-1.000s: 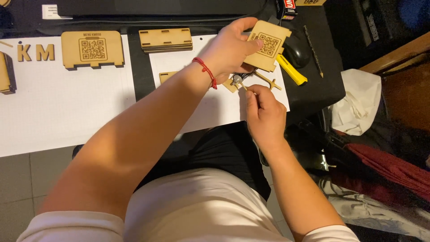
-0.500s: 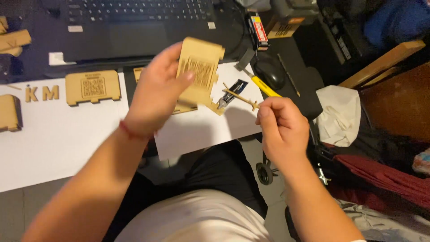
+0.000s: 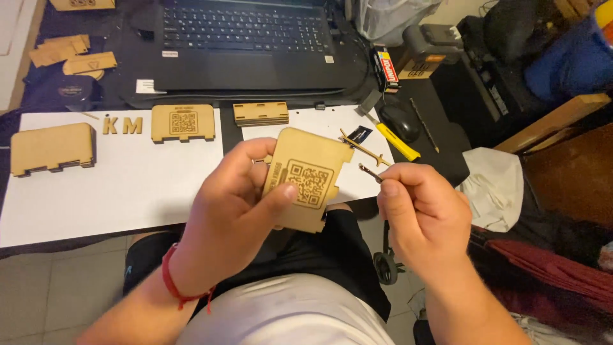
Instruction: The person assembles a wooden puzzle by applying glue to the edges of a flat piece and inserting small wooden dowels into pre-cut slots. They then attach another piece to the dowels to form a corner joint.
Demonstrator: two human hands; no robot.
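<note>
Wooden panel point(image 3: 306, 179) partly hidden by left hand point(image 3: 236, 211) thumb

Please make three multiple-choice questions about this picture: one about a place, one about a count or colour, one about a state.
1. Where is the laptop?
A. on the floor
B. at the far edge of the desk
C. on the lap

2. How many wooden letters lie on the white sheet?
A. two
B. four
C. none

3. How is the wooden panel?
A. flat on the desk
B. held up in the left hand
C. broken in half

Answers: 1 B, it lies beyond the sheets; 2 A, two lie side by side; 3 B, thumb and fingers grip it, while the right hand pinches a small stick.
</note>
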